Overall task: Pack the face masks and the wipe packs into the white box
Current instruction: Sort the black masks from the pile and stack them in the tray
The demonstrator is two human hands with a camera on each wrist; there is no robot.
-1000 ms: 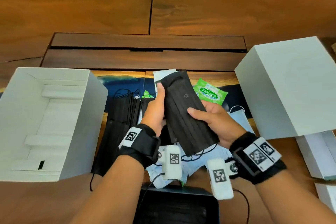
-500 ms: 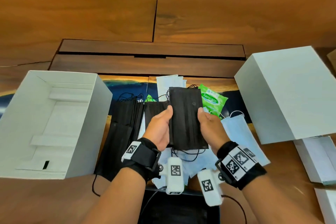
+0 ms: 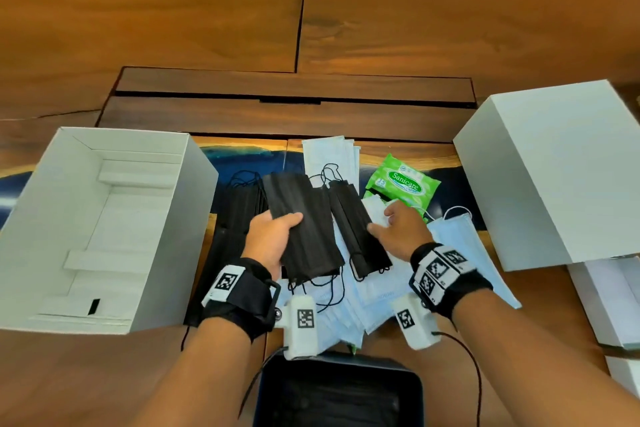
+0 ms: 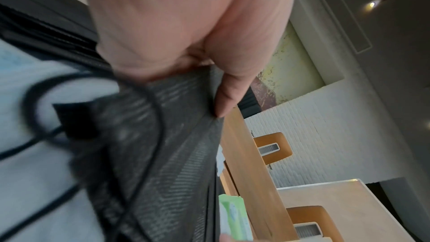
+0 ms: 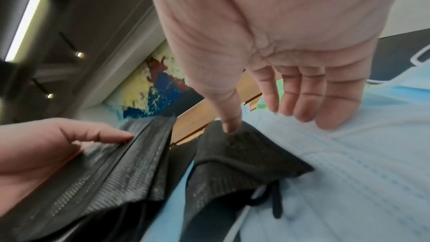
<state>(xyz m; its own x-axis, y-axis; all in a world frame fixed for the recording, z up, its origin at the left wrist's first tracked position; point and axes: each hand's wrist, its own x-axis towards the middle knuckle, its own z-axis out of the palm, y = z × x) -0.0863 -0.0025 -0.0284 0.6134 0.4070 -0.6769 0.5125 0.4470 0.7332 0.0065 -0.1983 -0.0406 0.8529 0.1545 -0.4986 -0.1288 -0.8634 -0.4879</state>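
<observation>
Lying gripped in the left hand [image 3: 273, 239]: a stack of black masks [image 3: 304, 225], long axis running from near the wrist away and slightly leftward, far end pointing toward the back of the table, ear loops dangling from the near end. Thumb pressing across the top face, remaining fingers curling underneath, so pinching the stack firmly. Just right of those fingers, lying on the pile and tilting the same way: a second black mask [image 3: 360, 232], far end pointing away and left. Resting on its right edge, the thumb of the right hand [image 3: 401, 232]; the other fingers [image 5: 309, 102] hanging nearly straight and spread, touching the light blue masks [image 3: 467, 239] beneath, gripping nothing. Beyond the right fingertips, sitting flat: a green wipe pack [image 3: 403, 184]. Left of the left-hand knuckles, standing open-topped: the white box [image 3: 173, 253], with more black masks [image 3: 239, 215] lying between. Further right, resting well apart: a white lid [image 3: 554, 166].
</observation>
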